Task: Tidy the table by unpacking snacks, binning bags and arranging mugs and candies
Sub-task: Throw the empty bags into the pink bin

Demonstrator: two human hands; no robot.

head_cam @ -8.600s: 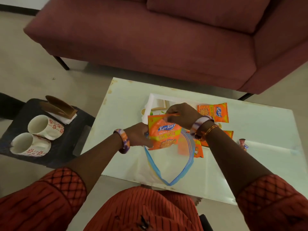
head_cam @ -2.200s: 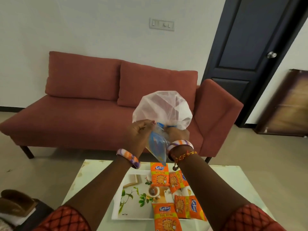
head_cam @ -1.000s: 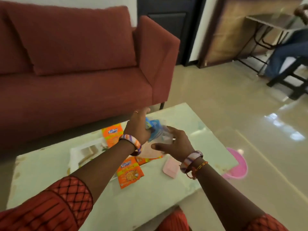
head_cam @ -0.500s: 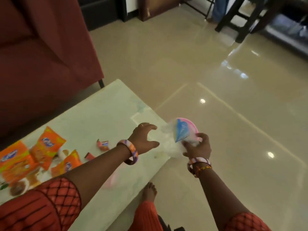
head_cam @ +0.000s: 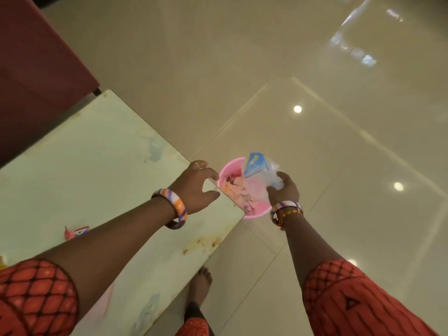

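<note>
Lowered over the pink bin (head_cam: pixel 226 170), right hand (head_cam: pixel 283 190) grips the bag (head_cam: pixel 260 166); left hand (head_cam: pixel 194 185) empty, fingers spread.

Lighting, warm and fairly dim: you see overhead lamps mirrored as round glare spots on the glossy floor (head_cam: pixel 315 132), window glare upper right. Soft shadow under the table (head_cam: pixel 97 166) edge. Focus soft throughout; slight motion blur. Wide-angle bending at your frame edges.

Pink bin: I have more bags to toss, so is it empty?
Not empty. The bin already holds crumpled wrappers, and the right hand holds a plastic bag over it.
</note>
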